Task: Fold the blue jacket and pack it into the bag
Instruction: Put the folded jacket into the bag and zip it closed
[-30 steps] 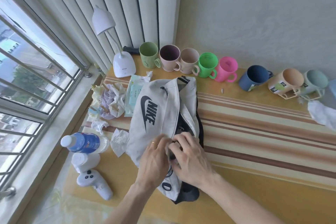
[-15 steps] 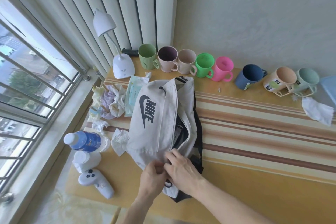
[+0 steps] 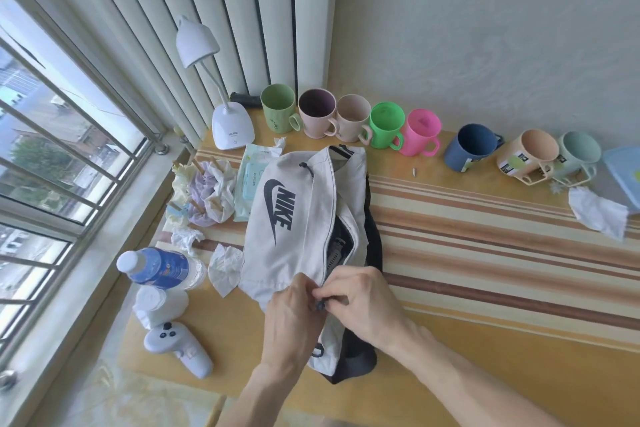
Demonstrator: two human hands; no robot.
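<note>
A striped surface (image 3: 485,229) is carrying a pale bag (image 3: 298,218) lying lengthwise, its zip partly gaping. No blue jacket is showing; something dark is sitting inside the opening. The left hand (image 3: 294,315) is pinching the bag's fabric, probably steadying it, while the right hand (image 3: 363,302) is gripping the small dark zip pull (image 3: 320,305) at the near end.
</note>
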